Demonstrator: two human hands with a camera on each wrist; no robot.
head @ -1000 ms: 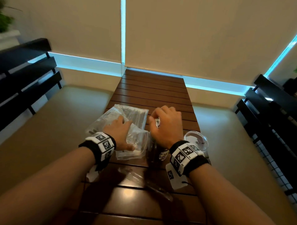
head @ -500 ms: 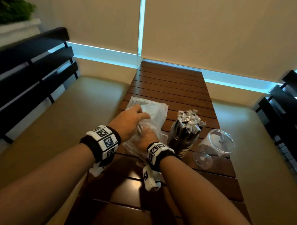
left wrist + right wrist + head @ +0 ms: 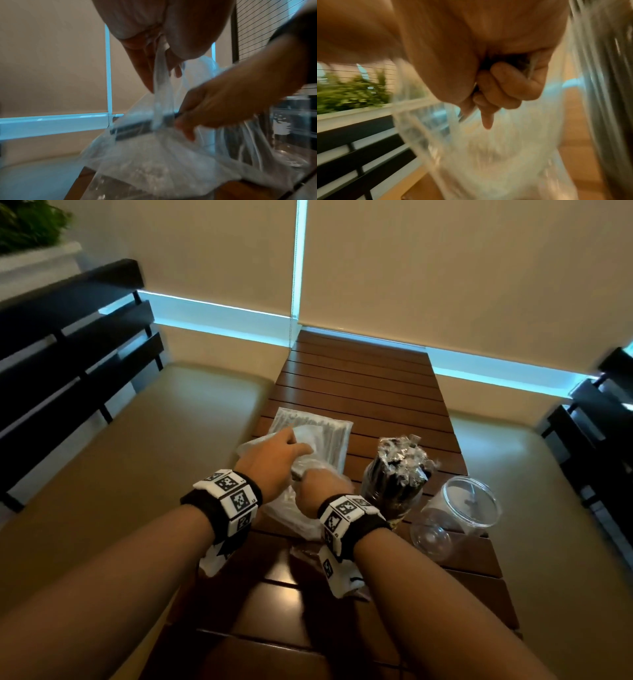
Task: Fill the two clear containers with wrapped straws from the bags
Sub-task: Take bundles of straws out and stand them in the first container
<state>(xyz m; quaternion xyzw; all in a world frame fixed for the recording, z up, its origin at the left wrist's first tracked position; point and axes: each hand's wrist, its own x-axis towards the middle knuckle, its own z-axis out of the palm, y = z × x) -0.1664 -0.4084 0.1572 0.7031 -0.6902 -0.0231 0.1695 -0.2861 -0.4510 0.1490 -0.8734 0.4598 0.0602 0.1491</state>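
Note:
A clear plastic bag of wrapped straws lies on the slatted wooden table. My left hand pinches its upper edge and holds the mouth up; the stretched plastic shows in the left wrist view. My right hand is inside the bag, fingers curled round a bundle of dark straws. A second, flat bag lies just beyond. To the right, one clear container stands packed with straws. Another clear container lies on its side with no straws in it.
Padded beige benches flank the narrow table, with dark slatted backrests at far left and far right. Roller blinds close off the window ahead. The far half of the table is bare wood.
My right hand left the straw-filled container, moved left and went into the bag. My left hand raised the bag's edge. The view swung right, bringing both containers into sight.

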